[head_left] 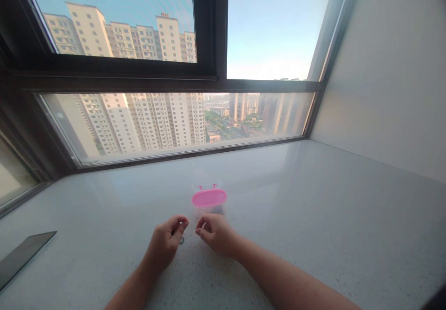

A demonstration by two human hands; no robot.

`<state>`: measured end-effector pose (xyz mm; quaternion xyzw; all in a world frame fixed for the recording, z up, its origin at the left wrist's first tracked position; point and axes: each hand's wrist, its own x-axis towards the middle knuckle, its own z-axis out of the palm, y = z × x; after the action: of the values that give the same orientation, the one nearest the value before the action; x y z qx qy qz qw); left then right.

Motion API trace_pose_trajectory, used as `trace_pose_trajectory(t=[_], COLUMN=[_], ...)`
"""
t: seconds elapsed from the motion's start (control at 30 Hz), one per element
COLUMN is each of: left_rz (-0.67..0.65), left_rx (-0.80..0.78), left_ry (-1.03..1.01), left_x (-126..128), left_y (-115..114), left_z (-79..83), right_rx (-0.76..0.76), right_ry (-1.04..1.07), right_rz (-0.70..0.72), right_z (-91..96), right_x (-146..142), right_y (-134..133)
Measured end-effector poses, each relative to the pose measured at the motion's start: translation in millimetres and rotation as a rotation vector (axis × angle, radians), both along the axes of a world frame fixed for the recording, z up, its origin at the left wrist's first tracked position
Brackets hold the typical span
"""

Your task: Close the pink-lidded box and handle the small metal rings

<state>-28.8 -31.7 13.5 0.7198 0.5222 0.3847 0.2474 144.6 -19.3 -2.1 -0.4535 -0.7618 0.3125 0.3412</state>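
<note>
My left hand (169,238) is closed in a pinch, thumb against forefinger, just above the pale speckled sill. Facing it, a small gap away, my right hand (216,235) pinches in the same way. Whatever lies between the fingertips of either hand is too small to make out. A small dark ring (181,240) shows beside my left thumb; I cannot tell whether it lies on the sill or hangs from the fingers. Right behind my hands stands a clear box with a pink lid (209,198), its contents partly hidden by my right hand.
The speckled white sill (296,198) runs up to a dark window frame (195,153). At the left edge lies a dark flat panel like a tablet (26,256). A plain wall (390,78) bounds the right side. Tall buildings show through the glass.
</note>
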Motion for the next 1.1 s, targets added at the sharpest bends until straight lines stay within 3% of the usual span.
trace_pose_trajectory(t=[1.1], left_rz=[0.031], left_rx=[0.020], left_ry=[-0.044], left_x=[2.4], left_y=[-3.8], left_z=[0.6], right_rx=[-0.006], right_ry=[0.000], right_rz=[0.016], right_z=[3.6], right_x=[1.8], right_y=[-2.1])
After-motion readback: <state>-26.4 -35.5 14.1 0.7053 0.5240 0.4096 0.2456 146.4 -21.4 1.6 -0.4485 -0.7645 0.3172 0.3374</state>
